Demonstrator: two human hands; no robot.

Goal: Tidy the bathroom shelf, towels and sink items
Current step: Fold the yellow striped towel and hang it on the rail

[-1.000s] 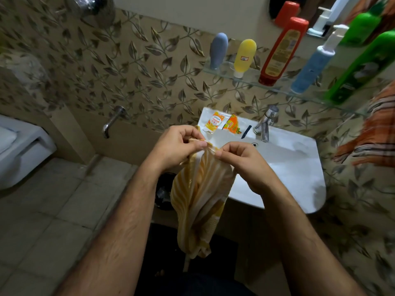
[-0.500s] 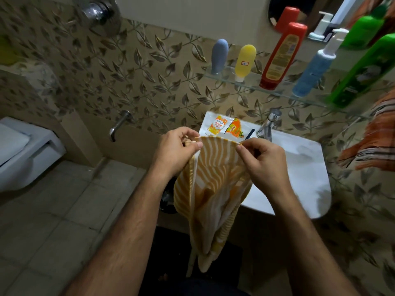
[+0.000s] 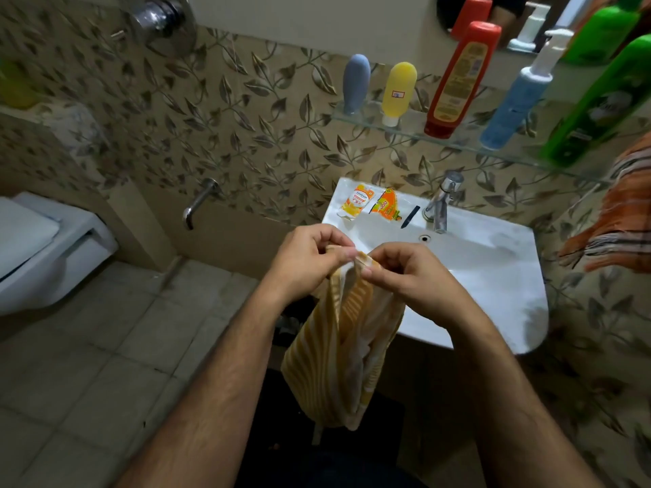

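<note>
A yellow-and-white striped towel (image 3: 338,353) hangs in front of the white sink (image 3: 493,276). My left hand (image 3: 310,262) and my right hand (image 3: 405,276) pinch its top edge close together, almost touching. On the sink's back ledge lie two orange sachets (image 3: 355,200) (image 3: 385,206) and a small dark stick (image 3: 410,216). The glass shelf (image 3: 458,142) above carries a grey-blue tube (image 3: 355,82), a yellow tube (image 3: 398,91), a red bottle (image 3: 458,82), a blue pump bottle (image 3: 518,100) and a green bottle (image 3: 599,103).
An orange striped towel (image 3: 620,220) hangs at the right edge. The chrome tap (image 3: 442,202) stands behind the basin. A wall spout (image 3: 199,202) and a white toilet (image 3: 45,248) are to the left. Tiled floor (image 3: 105,346) spreads below left.
My hands spread the towel's top edge apart half a second ago and have now come back together, folding the edge between them. The view shifted slightly.
</note>
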